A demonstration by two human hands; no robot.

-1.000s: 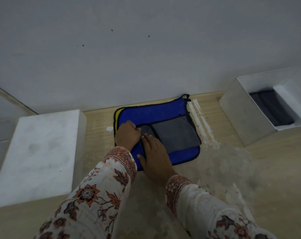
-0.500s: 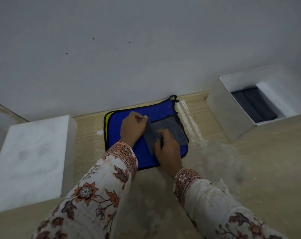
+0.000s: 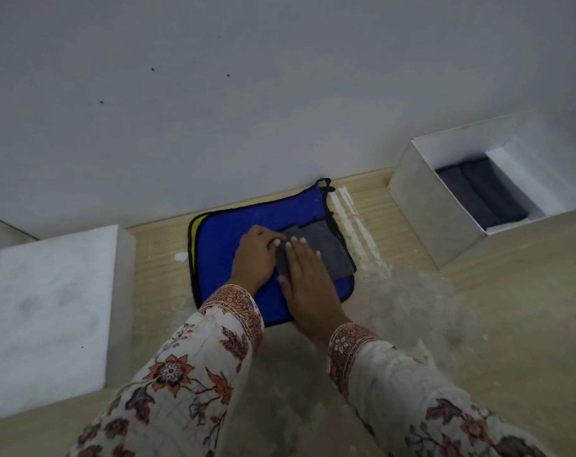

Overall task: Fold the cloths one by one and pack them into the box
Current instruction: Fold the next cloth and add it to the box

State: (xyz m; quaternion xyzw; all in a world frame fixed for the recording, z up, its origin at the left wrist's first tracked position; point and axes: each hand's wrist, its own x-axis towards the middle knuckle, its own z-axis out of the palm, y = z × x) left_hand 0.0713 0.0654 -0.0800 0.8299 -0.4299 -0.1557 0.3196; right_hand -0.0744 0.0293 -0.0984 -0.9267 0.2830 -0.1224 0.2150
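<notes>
Right hand now flat, fingers straight, on grey cloth; box with dark folded cloths.

A grey cloth is lying on a blue cloth with black edging. White sleeves are showing orange flowers. The box is white.

White block left on wooden table, grey wall behind

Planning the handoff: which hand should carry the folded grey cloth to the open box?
Right. The right hand lies flat on the grey cloth, and the open box stands on that side.
</notes>
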